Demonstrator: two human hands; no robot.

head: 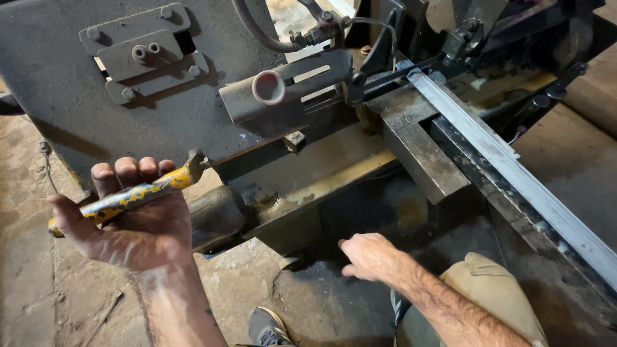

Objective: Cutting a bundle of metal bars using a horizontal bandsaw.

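My left hand is up at the left, palm towards me, fingers curled over the chipped yellow-painted metal lever handle and pinching it against the palm, thumb stretched out along the lower end; that handle runs at a slant from the lower left up to the right, where its tip meets the dark grey steel body of the saw machine; just beside it sits a rusty round cylinder under the machine's edge. My right hand hangs low in the middle, near the dark oily base, fingers loosely bent and close together, holding nothing; whether the fingertips touch the base I cannot tell. Up on the machine I see a short grey steel tube with a pinkish open end, and to the right of it a heavy block-shaped steel vice jaw; a long pale metal bar lies across the bed, running from the vice down to the right edge. Below, a grey shoe stands on the dusty concrete floor, and a knee in khaki cloth shows at the right.
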